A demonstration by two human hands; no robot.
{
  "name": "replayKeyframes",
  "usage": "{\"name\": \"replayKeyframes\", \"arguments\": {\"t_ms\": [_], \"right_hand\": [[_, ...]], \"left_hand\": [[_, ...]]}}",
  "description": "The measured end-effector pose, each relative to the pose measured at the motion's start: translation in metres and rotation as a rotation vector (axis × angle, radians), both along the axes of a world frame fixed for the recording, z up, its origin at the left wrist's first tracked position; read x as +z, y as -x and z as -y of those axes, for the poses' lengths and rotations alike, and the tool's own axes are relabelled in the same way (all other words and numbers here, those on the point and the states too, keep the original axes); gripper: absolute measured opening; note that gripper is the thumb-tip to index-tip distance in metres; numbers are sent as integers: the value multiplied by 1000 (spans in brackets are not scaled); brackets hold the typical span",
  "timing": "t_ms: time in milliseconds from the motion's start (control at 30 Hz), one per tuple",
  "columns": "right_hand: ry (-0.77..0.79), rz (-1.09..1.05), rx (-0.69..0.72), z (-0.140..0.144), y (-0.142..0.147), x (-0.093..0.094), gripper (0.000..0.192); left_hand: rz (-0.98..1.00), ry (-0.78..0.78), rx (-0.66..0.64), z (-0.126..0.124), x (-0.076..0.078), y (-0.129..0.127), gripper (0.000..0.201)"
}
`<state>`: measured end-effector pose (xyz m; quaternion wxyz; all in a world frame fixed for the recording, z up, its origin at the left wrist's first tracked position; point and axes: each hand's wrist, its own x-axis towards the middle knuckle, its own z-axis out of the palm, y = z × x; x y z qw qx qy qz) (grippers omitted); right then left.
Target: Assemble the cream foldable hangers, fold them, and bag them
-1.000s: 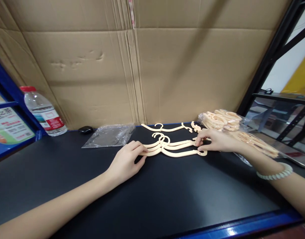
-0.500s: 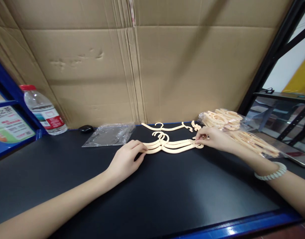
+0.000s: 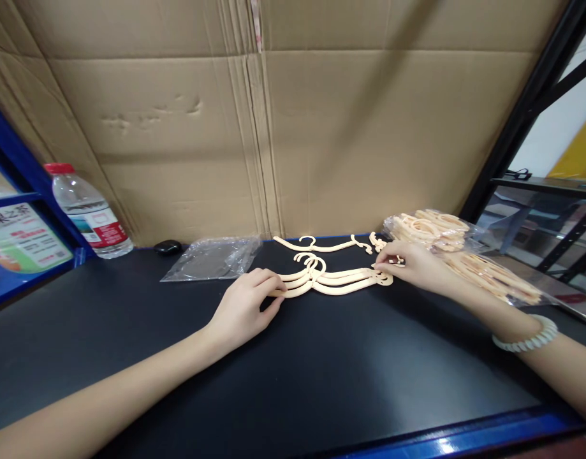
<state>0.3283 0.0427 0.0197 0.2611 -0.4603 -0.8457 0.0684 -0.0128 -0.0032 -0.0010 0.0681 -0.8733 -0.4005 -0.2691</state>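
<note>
A few cream plastic clothes hangers (image 3: 339,290) lie overlapped on the dark table, hooks pointing away from me. My left hand (image 3: 249,299) is closed on their left ends, thumb below and fingers above. At the opposite end, my right hand (image 3: 410,264) pinches the tip of an upper hanger between thumb and fingers. Its fingers partly hide whatever small part sits there. A curled end piece (image 3: 384,279) shows just below those fingertips. Behind the stack lies a single hanger (image 3: 293,247), with a small wavy cream piece (image 3: 362,243) at its right end.
More small cream pieces (image 3: 377,241) lie behind my right hand. Clear bags of cream hangers (image 3: 429,228) stand at the right. A flat plastic bag (image 3: 211,260), a black object (image 3: 168,247) and a water bottle (image 3: 99,220) are at left. Cardboard (image 3: 178,140) walls the back.
The view has shifted slightly, so everything sits a little further right. My right fingertips have moved slightly at the hanger's end. My left hand keeps its grip.
</note>
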Motion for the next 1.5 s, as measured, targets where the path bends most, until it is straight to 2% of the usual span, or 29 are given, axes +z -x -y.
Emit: {"name": "replayKeyframes", "arguments": {"t_ms": [200, 533, 733, 800, 933, 1000, 1267, 1500], "right_hand": [[4, -29, 29, 4, 2, 0, 21], [-26, -9, 52, 2, 1, -3, 21], [-94, -73, -51, -2, -3, -1, 25], [-70, -68, -41, -1, -6, 2, 25], [94, 21, 136, 5, -7, 9, 21], [144, 72, 175, 7, -6, 10, 20], [95, 126, 134, 5, 0, 3, 18], [107, 119, 139, 8, 0, 4, 20]], "left_hand": [[38, 35, 22, 1, 3, -1, 18], [98, 109, 68, -5, -4, 5, 21], [93, 76, 39, -3, -1, 2, 28], [87, 66, 20, -1, 2, 1, 27], [71, 46, -11, 2, 5, -1, 19], [52, 38, -21, 4, 6, -2, 14], [22, 23, -22, 4, 6, -2, 13], [34, 10, -29, 4, 6, -2, 13]]}}
